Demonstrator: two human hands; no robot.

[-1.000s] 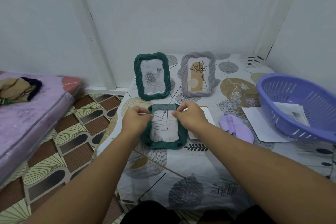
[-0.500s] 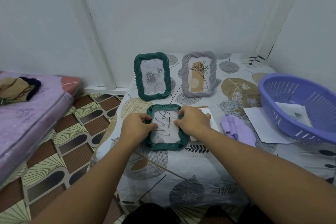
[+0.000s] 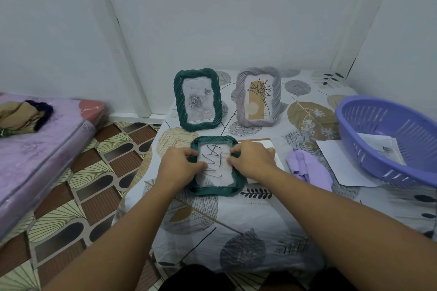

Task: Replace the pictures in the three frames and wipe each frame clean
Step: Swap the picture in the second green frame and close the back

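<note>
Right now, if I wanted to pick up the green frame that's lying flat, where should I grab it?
Probably by its two long side rails, one hand from each side. The flat green frame lies with its raised twisted rim up, and the left hand and right hand already sit at those sides. Keep your fingers off the loose picture in the middle.

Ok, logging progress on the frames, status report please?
Left hand and right hand pressing the squiggle picture into the flat green frame. Two other frames upright behind. Purple cloth alongside, nothing blocking.
</note>
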